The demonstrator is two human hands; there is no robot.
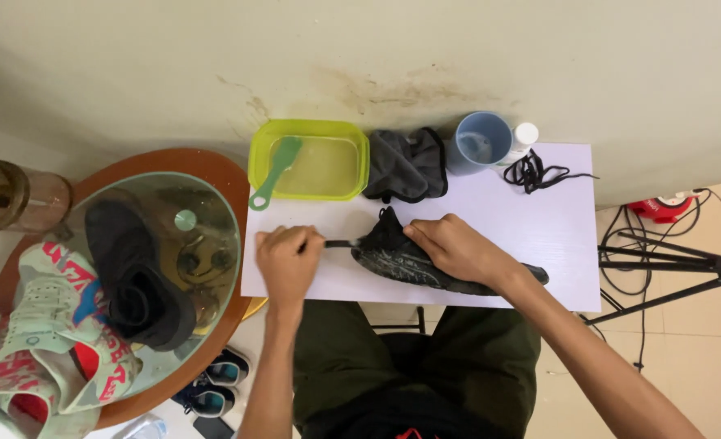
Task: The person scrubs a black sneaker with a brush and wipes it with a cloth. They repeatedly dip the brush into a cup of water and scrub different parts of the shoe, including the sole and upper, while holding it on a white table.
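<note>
Pale, stained wall is running behind a small white table (539, 236) where a seated person is working on a black shoe (409, 258). Their right hand (456, 248) is pressing down over the shoe's middle, fingers wrapping its upper and pinning it to the tabletop, while the left hand (289, 260) is closing in a fist around a dark-handled tool (340, 243), probably a small brush, whose tip is meeting the shoe's near end between the two hands. Streaks on the shoe are looking wet or soapy, so it is likely slippery; its knit upper seems soft and yielding, the sole stiffer, so the firmer hold is lying along the sole edge and midfoot. Beyond the left hand a green tub (309, 160) is holding a green brush (276, 171); beyond the right hand are lying a grey cloth (405, 165), a blue cup (480, 142), a white bottle (524, 136) and loose black laces (533, 171). Further left of the left hand, a round glass-topped table (214, 211) is bearing another black shoe (137, 272) and pale patterned sneakers (47, 333).
</note>
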